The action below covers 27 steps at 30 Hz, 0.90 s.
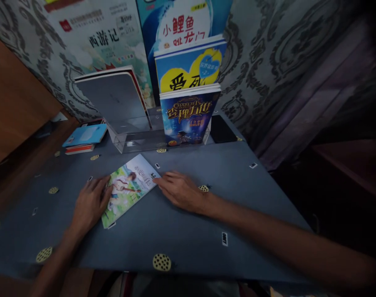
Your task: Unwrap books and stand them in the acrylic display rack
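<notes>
Booklet face up on the counter

And there it lies, slim and bright, set at a slant on the grey-blue surface, pineapple prints dotted all around. Left hand sits at its left edge, fingertips and thumb at the green side of the cover; the grip looks narrow, but whether it pinches the pages I cannot tell. Across on the other side, the right hand lies low, fingers close together, tips right at the booklet's right corner; a narrow grip here too, and whether paper is caught in it I cannot tell.

Just beyond the booklet stands a clear bookstand. On its left side leans a grey-covered book; on its right, a dark blue book faces front, with a blue and yellow book behind it. Two large covers rise at the back against the patterned wall. Far left, a small stack of books, blue on top; right of the stand, a flat black object rests near the counter's edge
</notes>
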Available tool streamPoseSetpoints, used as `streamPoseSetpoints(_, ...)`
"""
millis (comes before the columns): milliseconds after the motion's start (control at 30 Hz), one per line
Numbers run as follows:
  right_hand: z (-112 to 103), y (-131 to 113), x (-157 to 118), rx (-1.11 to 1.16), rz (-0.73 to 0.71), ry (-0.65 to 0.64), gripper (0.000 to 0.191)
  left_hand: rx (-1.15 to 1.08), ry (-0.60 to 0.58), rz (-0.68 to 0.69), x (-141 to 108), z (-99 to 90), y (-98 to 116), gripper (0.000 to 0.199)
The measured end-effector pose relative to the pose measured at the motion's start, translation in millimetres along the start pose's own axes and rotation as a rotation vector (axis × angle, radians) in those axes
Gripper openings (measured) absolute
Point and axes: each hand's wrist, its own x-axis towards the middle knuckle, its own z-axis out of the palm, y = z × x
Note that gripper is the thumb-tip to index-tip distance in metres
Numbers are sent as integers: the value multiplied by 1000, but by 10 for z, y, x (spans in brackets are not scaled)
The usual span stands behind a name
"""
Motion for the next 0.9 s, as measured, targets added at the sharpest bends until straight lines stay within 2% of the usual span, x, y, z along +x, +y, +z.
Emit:
streamPoseSetpoints(133, 9, 110, 72, -20, 46, -20, 24, 50, 20, -24, -15, 7, 158, 58)
streamPoseSetpoints(400, 52, 291, 159, 40, 144, -9, 25, 28, 36, -29, -108, 21, 261, 55)
streamPoseSetpoints(733, 57, 321, 155, 105, 174, -3, 27, 6, 56, -2, -147, -21, 319, 49)
streamPoseSetpoints(900, 41, 318, 166, 126, 203, -11, 30, -41, 79, 26, -165, -20, 326, 52)
